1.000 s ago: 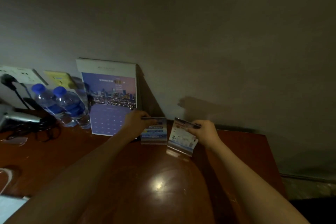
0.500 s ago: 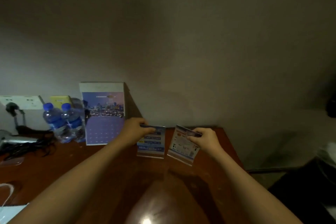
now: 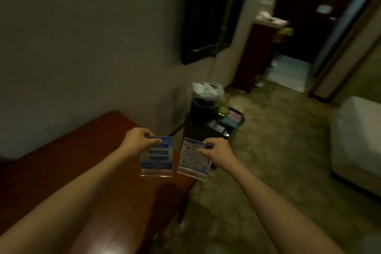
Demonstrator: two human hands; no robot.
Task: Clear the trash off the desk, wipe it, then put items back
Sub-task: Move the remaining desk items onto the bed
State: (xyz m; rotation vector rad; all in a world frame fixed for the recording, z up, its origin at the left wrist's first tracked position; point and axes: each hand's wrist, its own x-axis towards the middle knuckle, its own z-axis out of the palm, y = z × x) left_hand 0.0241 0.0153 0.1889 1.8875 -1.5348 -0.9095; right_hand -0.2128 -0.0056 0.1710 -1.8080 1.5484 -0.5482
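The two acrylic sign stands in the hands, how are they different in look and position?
The left stand, pinched by the left hand, has a mostly blue insert and hangs over the desk corner. The right stand, pinched by the right hand, has a mostly white insert, tilts more, and hangs past the desk edge, over the floor. Both are clear, held by the top edge.

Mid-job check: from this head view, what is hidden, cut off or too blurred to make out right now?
- Print on the blue acrylic sign stand in the left hand: too blurred to read.
- White acrylic sign stand in the right hand: same.
- Red-brown wooden desk: its left part is cut off by the frame edge.
- Lined trash bin: contents too dim and blurred.
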